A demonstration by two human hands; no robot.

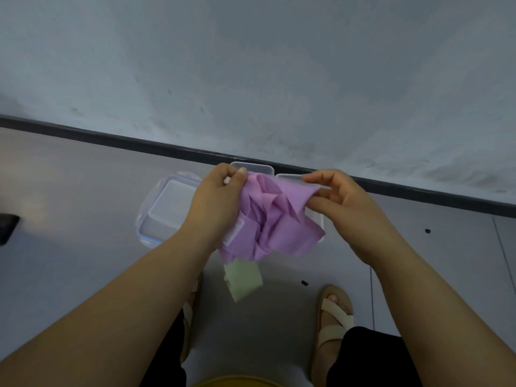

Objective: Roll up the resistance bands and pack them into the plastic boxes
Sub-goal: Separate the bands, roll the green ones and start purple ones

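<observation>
Grey floor [83,191], smooth, meeting the wall at a black baseboard [111,136]. On it: a clear plastic box [167,208] with clip latches at left; two more clear boxes [251,166] just beside the baseboard, mostly hidden. Two sandalled feet [333,317] stand nearer; a dark object [7,227] lies at the left edge.

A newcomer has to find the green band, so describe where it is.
Above the grey floor before the dark baseboard, the left hand and right hand hold a bunched purple band. Directly beneath that bundle, between the sandalled feet, shows the green band. It is the only pale green piece there.
</observation>
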